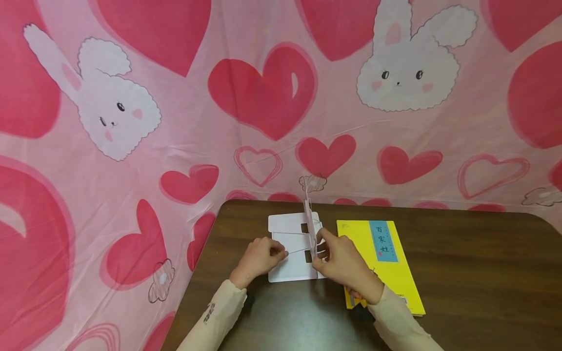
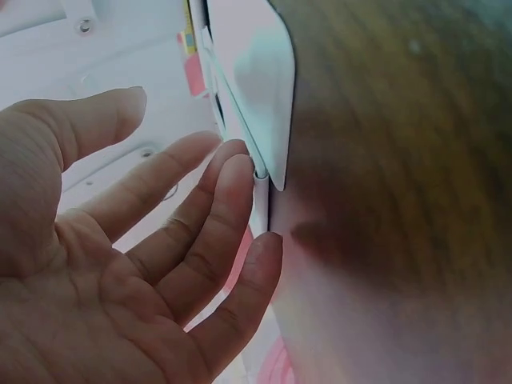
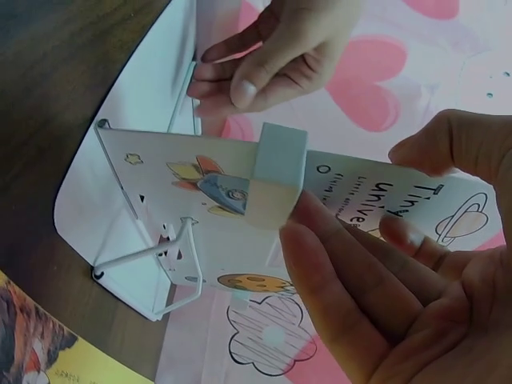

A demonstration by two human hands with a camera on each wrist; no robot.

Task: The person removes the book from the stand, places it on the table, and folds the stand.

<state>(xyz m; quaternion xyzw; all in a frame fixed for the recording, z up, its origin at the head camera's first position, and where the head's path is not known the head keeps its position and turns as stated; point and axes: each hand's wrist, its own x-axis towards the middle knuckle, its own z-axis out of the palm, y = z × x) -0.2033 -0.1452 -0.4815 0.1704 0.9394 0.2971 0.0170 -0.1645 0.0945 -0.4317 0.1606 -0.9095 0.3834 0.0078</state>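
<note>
A white book stand lies with its flat base (image 1: 285,273) on the table, its printed panel (image 1: 311,231) standing upright. My right hand (image 1: 347,256) grips that panel between thumb and fingers. In the right wrist view, a rocket, planets and the words "Tiny univer…" mark the panel, and a pale folded tab (image 3: 278,164) juts from it beside my fingertips. White wire supports (image 3: 192,272) join panel and base. Over the base's left side is my left hand (image 1: 259,258), fingers loosely bent; in the left wrist view its fingertips (image 2: 236,164) are right at the stand's edge.
To the right of the stand lies a yellow book (image 1: 362,243) with a blue title label, partly under my right forearm. The brown table (image 1: 474,273) reaches back to a pink cloth (image 1: 338,122) printed with hearts and rabbits.
</note>
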